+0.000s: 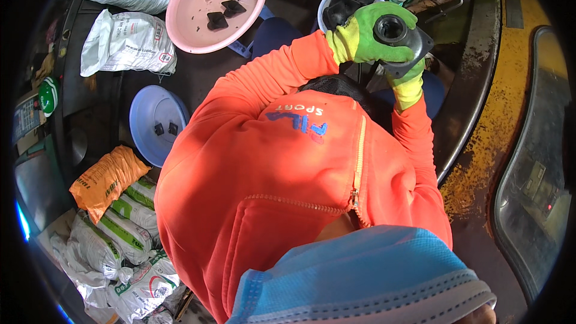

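Both hands wear green gloves with yellow cuffs and are raised at the upper right. Between them is a black flanged part (416, 48) with a round hollow collar and a flat plate with rounded corners. My left hand (373, 29) wraps its fingers around the collar side. From below, my right hand (409, 75) grips the plate's lower edge, its fingers partly hidden by the part. Just behind my left hand, a light-blue basin (324, 15) holds several similar black parts (341, 9).
A pink basin (180, 31) holds several black square-based pieces. Small black pieces lie in a blue basin (143, 138). White sacks (129, 42), an orange sack (111, 180) and filled bags (123, 237) are at left. A rusty yellow machine (480, 168) stands close at right.
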Tool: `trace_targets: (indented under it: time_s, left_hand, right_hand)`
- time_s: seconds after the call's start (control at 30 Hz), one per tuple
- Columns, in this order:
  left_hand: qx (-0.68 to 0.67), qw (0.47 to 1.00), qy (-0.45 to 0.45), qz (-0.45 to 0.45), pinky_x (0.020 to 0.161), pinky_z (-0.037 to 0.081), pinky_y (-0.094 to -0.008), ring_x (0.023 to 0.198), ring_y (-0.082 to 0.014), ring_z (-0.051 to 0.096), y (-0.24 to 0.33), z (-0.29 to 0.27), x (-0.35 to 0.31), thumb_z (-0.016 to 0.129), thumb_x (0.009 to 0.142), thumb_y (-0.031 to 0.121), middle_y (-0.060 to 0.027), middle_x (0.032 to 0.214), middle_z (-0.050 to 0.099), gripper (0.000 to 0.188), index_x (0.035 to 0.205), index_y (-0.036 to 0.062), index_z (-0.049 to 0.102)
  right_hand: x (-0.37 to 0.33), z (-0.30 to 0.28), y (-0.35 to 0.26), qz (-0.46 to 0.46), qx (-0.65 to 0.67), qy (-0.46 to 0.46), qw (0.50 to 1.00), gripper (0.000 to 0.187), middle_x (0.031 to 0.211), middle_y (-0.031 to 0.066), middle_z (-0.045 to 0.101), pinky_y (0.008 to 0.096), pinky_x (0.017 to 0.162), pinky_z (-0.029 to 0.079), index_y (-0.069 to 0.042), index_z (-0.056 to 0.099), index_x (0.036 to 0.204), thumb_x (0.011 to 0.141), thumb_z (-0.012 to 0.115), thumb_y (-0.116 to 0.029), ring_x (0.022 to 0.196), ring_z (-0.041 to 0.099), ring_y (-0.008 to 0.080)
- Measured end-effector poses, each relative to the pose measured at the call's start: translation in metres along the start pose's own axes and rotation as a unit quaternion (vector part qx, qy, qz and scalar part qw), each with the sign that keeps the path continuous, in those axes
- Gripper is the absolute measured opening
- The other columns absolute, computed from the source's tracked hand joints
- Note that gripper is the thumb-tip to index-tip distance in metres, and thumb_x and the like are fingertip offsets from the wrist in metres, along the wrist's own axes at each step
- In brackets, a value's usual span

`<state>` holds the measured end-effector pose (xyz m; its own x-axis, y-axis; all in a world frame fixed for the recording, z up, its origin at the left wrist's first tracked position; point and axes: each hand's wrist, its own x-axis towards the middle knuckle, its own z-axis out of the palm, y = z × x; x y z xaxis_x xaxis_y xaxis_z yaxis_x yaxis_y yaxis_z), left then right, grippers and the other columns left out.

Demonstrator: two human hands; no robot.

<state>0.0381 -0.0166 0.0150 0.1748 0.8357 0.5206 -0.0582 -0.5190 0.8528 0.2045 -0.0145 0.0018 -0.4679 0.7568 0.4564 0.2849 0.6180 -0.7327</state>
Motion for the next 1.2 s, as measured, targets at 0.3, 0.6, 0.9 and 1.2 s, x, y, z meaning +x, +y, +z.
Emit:
trace_targets:
  time_s: [0.3, 0.6, 0.9, 1.2]
  left_hand:
    - [-0.069, 0.995, -0.065, 0.024, 0.095, 0.05, -0.0365, 0.11, -0.023, 0.062, 0.007, -0.007, 0.003, 0.082, 0.072, 0.013, -0.0115, 0.118, 0.065, 0.046, 0.113, 0.005, 0.064]
    - [-0.119, 0.988, -0.099, -0.016, 0.098, 0.048, -0.0382, 0.113, -0.0245, 0.061, -0.003, -0.013, 0.0, 0.08, 0.074, 0.014, -0.012, 0.119, 0.065, 0.045, 0.115, 0.0041, 0.064]
    - [-0.194, 0.954, -0.206, -0.099, 0.096, 0.047, -0.0388, 0.111, -0.0247, 0.061, -0.007, -0.018, 0.001, 0.078, 0.066, 0.015, -0.0123, 0.118, 0.066, 0.046, 0.109, 0.0036, 0.067]
    - [-0.137, 0.913, -0.383, -0.035, 0.11, 0.036, -0.0413, 0.132, -0.0294, 0.047, -0.009, -0.044, 0.033, 0.073, 0.065, 0.015, -0.0145, 0.142, 0.051, 0.073, 0.134, 0.0037, 0.055]
  right_hand:
    - [0.007, -0.013, -0.011, 0.04, 0.079, -0.071, 0.993, 0.037, 0.106, 0.0095, 0.068, 0.0332, 0.082, 0.052, -0.001, 0.063, 0.112, 0.077, 0.076, -0.006, 0.095, 0.065, 0.0204]
    - [0.002, -0.014, 0.003, 0.028, 0.126, -0.096, 0.987, 0.034, 0.11, 0.0096, 0.068, 0.0334, 0.083, 0.051, -0.001, 0.063, 0.116, 0.084, 0.071, -0.009, 0.097, 0.064, 0.0196]
    - [-0.018, -0.003, 0.018, 0.148, 0.133, -0.101, 0.975, 0.041, 0.113, 0.0093, 0.066, 0.033, 0.085, 0.05, -0.002, 0.06, 0.121, 0.083, 0.072, -0.012, 0.1, 0.063, 0.0209]
    - [0.01, 0.008, 0.008, 0.007, 0.046, -0.085, 0.995, 0.039, 0.107, 0.0088, 0.067, 0.0365, 0.084, 0.051, -0.005, 0.063, 0.119, 0.082, 0.071, -0.012, 0.099, 0.064, 0.0254]
